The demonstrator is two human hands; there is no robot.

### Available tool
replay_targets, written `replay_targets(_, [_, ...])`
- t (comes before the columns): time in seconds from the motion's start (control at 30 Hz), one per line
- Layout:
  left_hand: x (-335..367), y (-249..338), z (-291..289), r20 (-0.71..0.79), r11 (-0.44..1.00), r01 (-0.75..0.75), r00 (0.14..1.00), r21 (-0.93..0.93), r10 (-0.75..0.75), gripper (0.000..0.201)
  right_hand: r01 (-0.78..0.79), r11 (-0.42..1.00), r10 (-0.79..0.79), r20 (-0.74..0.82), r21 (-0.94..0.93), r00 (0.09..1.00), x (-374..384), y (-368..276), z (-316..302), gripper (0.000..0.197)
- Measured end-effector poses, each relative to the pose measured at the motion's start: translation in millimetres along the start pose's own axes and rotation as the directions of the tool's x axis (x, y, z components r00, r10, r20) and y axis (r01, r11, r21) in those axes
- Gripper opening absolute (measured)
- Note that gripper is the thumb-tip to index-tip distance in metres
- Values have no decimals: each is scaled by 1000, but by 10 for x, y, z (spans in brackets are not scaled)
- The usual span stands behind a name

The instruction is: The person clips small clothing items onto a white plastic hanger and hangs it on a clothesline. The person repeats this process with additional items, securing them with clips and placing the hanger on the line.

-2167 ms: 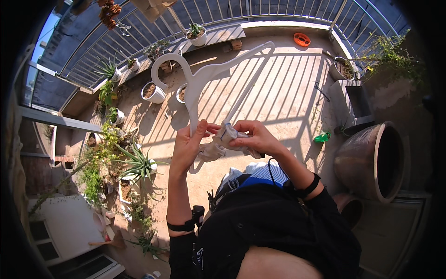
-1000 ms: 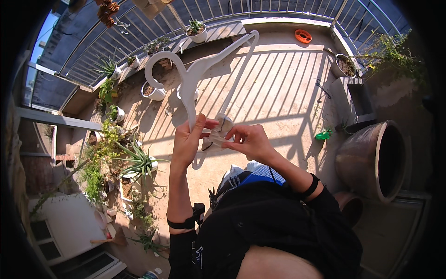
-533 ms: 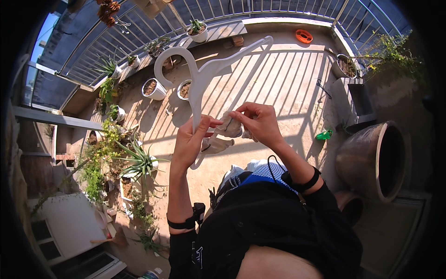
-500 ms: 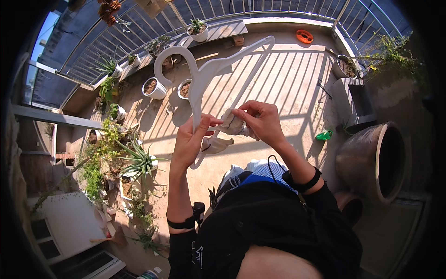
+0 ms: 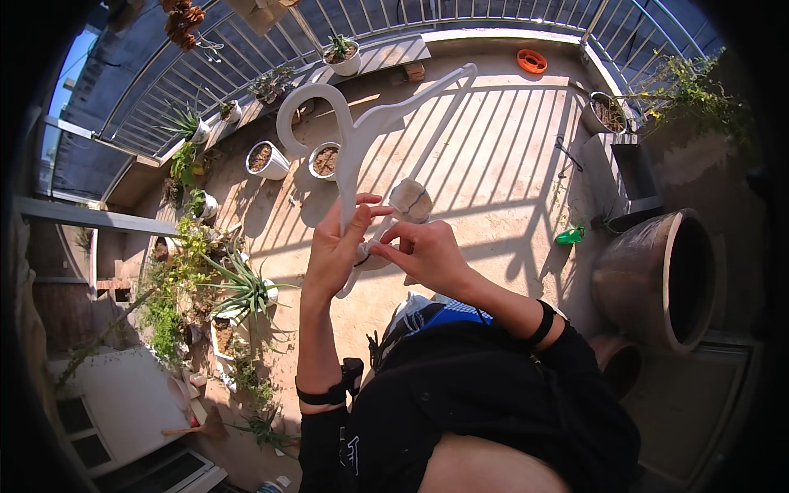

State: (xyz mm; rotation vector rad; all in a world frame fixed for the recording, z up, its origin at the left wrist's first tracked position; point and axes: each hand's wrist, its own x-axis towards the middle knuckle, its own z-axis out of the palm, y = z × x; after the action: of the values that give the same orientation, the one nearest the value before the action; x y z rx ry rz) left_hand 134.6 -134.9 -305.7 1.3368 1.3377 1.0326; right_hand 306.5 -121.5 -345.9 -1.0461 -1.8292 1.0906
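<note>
Hanger, white and smooth, fills the centre of the frame, its hook curling toward the upper left and its far shoulder tip pointing up toward the top. The left hand grasps the near shoulder, thumb along the side, while the index finger extends right across the gap. The right hand has thumb and forefinger pinched on a small off-white cloth just right of the left palm, its other fingers curled. An upper off-white cloth with a dark line hangs on the lower bar, slightly above the right knuckles.

At centre left, a spiky aloe-like plant grows near white soil-filled pots farther up. A large brown jar lies at the right, mouth facing right, with a green object beside it. An orange piece lies upper right, near the metal railing.
</note>
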Motion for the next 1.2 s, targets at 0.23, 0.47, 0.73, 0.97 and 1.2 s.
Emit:
replay_targets(0.23, [-18, -9, -28, -44, 995, 16, 999, 95, -12, 48, 64, 998, -63, -111, 5, 992, -28, 145, 17, 12])
replay_targets(0.47, [-7, -30, -18, -99, 997, 50, 994, 58, -44, 48, 32, 999, -36, -137, -29, 990, -64, 281, 13, 8])
replay_targets(0.73, [-13, -32, -27, -100, 993, 74, 993, 87, -65, 46, -27, 1000, 26, -59, -15, 998, -99, 316, -9, 10])
replay_targets(0.97, [-45, 11, -94, -70, 991, 103, 993, 84, -97, 52, 96, 975, -125, -142, -198, 982, -33, 268, -141, 32])
replay_targets(1.2, [-55, -8, -107, -77, 982, 160, 985, 101, -152, 50, 216, 913, -226, 12, -345, 974, -27, 203, -70, 48])
